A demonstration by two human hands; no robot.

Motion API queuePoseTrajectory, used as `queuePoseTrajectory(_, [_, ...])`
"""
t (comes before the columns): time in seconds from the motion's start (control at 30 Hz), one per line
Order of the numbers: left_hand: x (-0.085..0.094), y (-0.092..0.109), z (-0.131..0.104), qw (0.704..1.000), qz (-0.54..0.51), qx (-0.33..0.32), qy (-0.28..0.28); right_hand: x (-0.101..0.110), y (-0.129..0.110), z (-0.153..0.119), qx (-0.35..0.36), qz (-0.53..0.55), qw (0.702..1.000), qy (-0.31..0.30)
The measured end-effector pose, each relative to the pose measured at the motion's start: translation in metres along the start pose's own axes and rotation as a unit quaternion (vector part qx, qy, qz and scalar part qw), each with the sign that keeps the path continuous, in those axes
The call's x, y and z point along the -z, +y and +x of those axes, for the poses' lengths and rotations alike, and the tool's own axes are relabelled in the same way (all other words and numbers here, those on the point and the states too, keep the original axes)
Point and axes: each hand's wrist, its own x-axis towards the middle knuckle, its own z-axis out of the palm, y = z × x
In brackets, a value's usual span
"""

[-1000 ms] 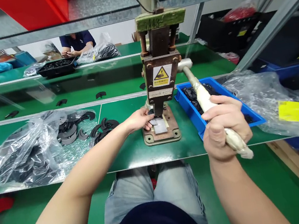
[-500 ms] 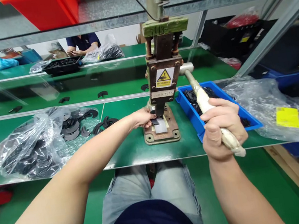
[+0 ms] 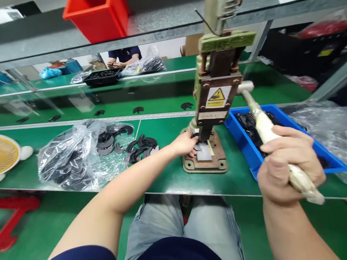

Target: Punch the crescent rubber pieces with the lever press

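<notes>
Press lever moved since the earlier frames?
No, not visibly: judged against the press head, the press lever keeps the same downward slant over the blue tray. The camera view shifted.

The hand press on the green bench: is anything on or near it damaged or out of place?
The press looks worn, with rusty-brown plates; the wrapping on its lever is crumpled below the right hand. Some black curved pieces lie loose beside the plastic bag.

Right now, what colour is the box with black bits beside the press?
Blue, in the head view.
</notes>
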Motion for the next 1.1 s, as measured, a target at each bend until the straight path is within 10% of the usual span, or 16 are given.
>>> queuePoseTrajectory(0.2, [-0.003, 0.001, 0.003, 1.0, 0.008, 0.013, 0.003, -0.021, 0.003, 0.004, 0.035, 0.056, 0.992, 0.105])
queuePoseTrajectory(0.73, [0.015, 0.008, -0.029, 0.992, -0.095, -0.042, -0.074, -0.008, 0.001, 0.003, 0.03, 0.015, 0.999, 0.04])
queuePoseTrajectory(0.83, [0.044, -0.012, -0.041, 0.991, -0.041, -0.097, -0.083, -0.013, 0.015, 0.005, 0.071, 0.047, 0.992, 0.097])
queuePoseTrajectory(0.93, [0.105, -0.044, -0.045, 0.981, 0.133, -0.117, 0.081, -0.017, 0.027, 0.005, 0.094, 0.069, 0.985, 0.126])
queuePoseTrajectory(1.0, [0.153, -0.066, -0.044, 0.949, 0.244, -0.078, 0.182, -0.018, 0.029, 0.005, 0.088, 0.069, 0.985, 0.133])
queuePoseTrajectory(1.1, [0.211, -0.093, -0.038, 0.927, 0.327, 0.017, 0.186, -0.019, 0.029, 0.005, 0.076, 0.063, 0.985, 0.141])
